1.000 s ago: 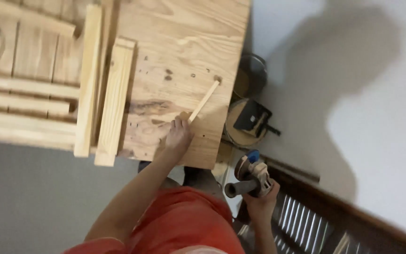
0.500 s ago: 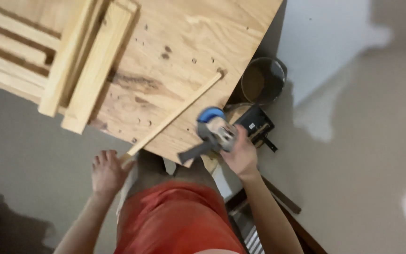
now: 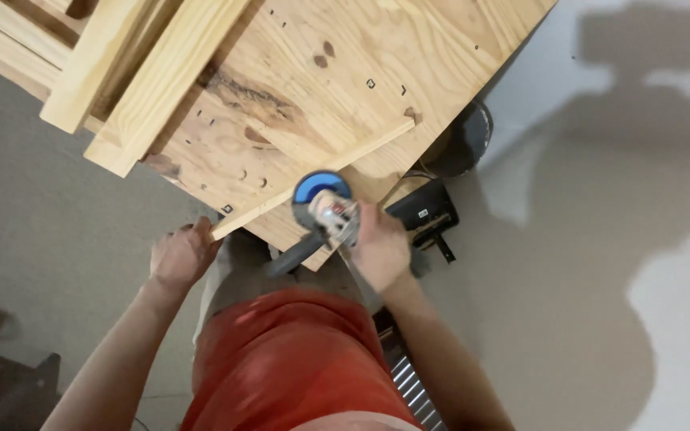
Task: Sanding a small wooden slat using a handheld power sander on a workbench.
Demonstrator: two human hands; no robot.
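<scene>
Left hand (image 3: 179, 257): grip clenched on the near end of one thin wooden strip (image 3: 313, 179). From that grip the strip runs up and to the right, lying flat across the plywood bench (image 3: 377, 48), its far end stopping just short of the bench's right edge. The gripped end overhangs the bench's near edge.

Right hand (image 3: 378, 249): grip closed around the body of one angle grinder (image 3: 323, 211). The tool's blue-topped round head lies up and to the left of this grip, over the strip and at or just above it; contact cannot be confirmed. One dark side handle projects down and to the left from the tool, between the two grips.

Items counted beyond the left grip, up and to the left on the bench: two thicker timber lengths (image 3: 133, 76) lying side by side, ends overhanging the near edge, with further boards behind them partly out of view.

Beyond the right grip, on the floor (image 3: 600, 239): one black boxy object (image 3: 423, 211) just beside the hand, and one dark round bucket (image 3: 465, 140) partly under the bench edge.

The person wears red shorts (image 3: 297, 359).
</scene>
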